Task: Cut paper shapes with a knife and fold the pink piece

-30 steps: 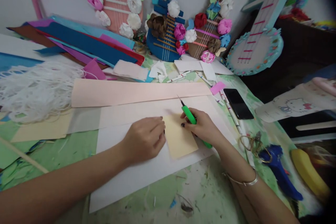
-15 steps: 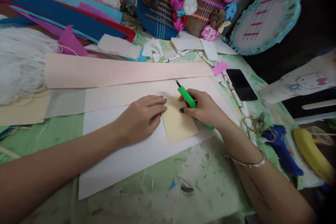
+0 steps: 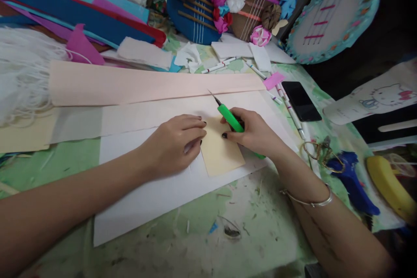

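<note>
Left hand Opened a Little, Green Tool Held Up

Nearest, a green table is seen, with tiny scraps scattered on it. A big white sheet is spread over part of it. On top of that, a small yellow card is laid between the two hands, in about the same spot as a second ago.

The card's left side is met by the left hand. Its fingers were curled more tightly a second ago; now they are stretched out a bit more. Nothing is seen gripped by it. Whether the card is being pressed down cannot be told.

The far right part of the card is covered by the right hand. The green tool is grasped in its fingers, just as before, but the thin point is now aimed a little more to the left. The point is seen over the near edge of a pink paper strip; whether that is touched cannot be told.

No cut or mark can be made out on the card, so the work seems to have been moved along only a little.

Farther back, a black phone is seen on the right. At the very back, a blue paper guitar is now cut off at the top, because the view has been tipped down.
</note>
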### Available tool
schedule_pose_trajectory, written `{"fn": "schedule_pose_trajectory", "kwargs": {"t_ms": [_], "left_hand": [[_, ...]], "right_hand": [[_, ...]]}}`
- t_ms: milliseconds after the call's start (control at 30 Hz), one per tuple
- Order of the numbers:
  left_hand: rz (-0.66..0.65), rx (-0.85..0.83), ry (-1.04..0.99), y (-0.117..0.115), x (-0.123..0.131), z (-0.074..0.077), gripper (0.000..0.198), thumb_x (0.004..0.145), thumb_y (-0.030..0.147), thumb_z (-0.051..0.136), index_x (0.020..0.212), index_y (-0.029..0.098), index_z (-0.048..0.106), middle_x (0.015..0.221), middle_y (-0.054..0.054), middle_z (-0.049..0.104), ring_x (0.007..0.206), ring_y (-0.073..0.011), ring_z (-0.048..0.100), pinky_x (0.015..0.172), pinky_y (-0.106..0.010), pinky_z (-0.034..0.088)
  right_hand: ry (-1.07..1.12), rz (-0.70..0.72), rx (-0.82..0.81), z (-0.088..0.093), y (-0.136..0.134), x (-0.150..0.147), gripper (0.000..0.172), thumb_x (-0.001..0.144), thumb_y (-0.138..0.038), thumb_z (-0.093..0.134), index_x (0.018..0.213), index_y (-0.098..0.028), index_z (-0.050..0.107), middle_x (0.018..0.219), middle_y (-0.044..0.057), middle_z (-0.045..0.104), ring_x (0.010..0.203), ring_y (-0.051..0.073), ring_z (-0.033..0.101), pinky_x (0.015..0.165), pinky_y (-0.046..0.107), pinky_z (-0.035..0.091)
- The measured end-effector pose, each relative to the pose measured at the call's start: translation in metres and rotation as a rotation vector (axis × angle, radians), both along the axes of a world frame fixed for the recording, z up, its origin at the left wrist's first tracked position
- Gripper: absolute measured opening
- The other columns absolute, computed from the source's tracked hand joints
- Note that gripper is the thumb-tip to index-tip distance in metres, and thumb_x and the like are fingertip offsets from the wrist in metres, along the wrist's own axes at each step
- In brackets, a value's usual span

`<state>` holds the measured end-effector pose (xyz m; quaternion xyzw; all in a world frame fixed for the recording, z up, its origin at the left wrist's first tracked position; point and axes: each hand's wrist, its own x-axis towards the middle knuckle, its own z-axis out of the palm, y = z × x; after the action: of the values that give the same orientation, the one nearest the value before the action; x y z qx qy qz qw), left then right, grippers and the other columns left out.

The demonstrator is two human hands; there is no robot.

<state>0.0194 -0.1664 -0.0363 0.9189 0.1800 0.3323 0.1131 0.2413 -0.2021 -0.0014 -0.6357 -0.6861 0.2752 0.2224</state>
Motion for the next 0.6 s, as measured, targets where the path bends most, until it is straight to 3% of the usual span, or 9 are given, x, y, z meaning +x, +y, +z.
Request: {"fn": "schedule_pose_trajectory", "kwargs": {"t_ms": [400,600], "left_hand": [[0.012,-0.036,0.033,-0.0019,-0.0023,0.0006,0.02,0.081,0.015,0.054,0.096,0.016,0.068,0.111,-0.01,0.069,0.112,-0.0259,0.061,0.097,-0.043,0.052],[0.068,-0.147,0.023,0.0039,-0.0034,0.0036,0.033,0.08,0.006,0.04,0.091,0.019,0.069,0.106,-0.005,0.072,0.109,-0.0203,0.065,0.096,-0.037,0.054]], "right_hand": [[-0.02,0.031,0.005,0.0008,0.0004,0.0002,0.025,0.069,-0.018,0.064,0.093,-0.019,0.064,0.087,0.002,0.067,0.075,0.018,0.057,0.064,0.028,0.038],[-0.047,0.027,-0.007,0.0015,0.0,-0.0001,0.025,0.068,-0.019,0.065,0.094,-0.019,0.064,0.085,0.001,0.067,0.074,0.018,0.057,0.065,0.029,0.038]]}}
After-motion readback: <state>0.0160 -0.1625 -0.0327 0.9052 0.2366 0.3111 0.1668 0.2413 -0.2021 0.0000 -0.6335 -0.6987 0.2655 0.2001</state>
